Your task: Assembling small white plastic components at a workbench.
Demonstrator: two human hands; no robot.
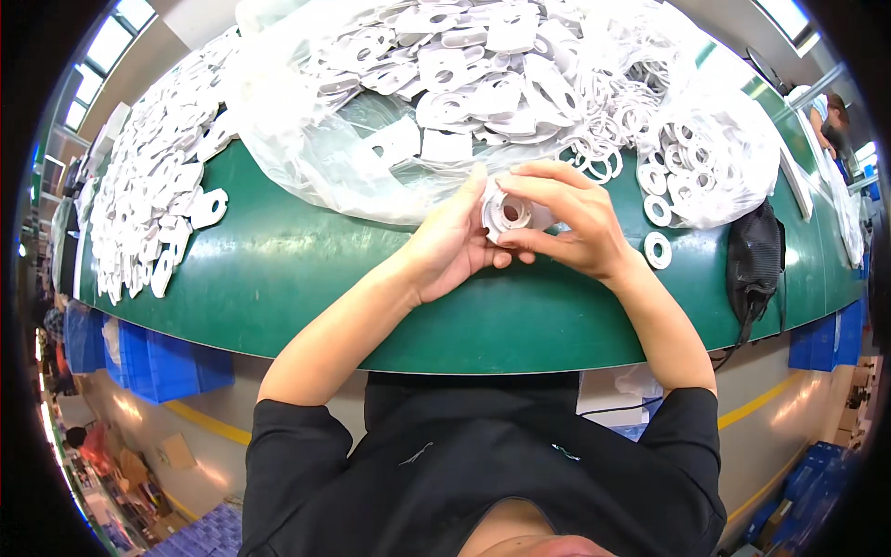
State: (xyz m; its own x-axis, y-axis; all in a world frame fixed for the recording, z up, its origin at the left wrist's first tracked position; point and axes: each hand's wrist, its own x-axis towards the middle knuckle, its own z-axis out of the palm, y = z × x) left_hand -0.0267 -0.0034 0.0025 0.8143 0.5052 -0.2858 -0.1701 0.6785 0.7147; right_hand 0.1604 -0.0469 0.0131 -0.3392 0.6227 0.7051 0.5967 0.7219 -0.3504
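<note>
Over the middle of the green table, both hands are closed on one white plastic part with a round hole [495, 219]. My left hand [452, 232] supports it from the left and below, with the thumb up along its edge. My right hand [580, 221] grips the ring-shaped side between thumb and fingers. Fingers cover much of the part, so its full outline is hidden. Beyond my hands lies a large heap of white plate-like parts with holes [464, 79], partly on a clear plastic bag [306, 167]. A loose white ring [657, 250] lies right of my right hand.
At the left is another pile of white parts [153, 186]. A bag of white rings [710, 167] stands to the right, beside a black mesh pouch [754, 260]. The green table [278, 297] has a curved-looking front edge; a blue bin [172, 362] sits below it. A person [826, 116] is at far right.
</note>
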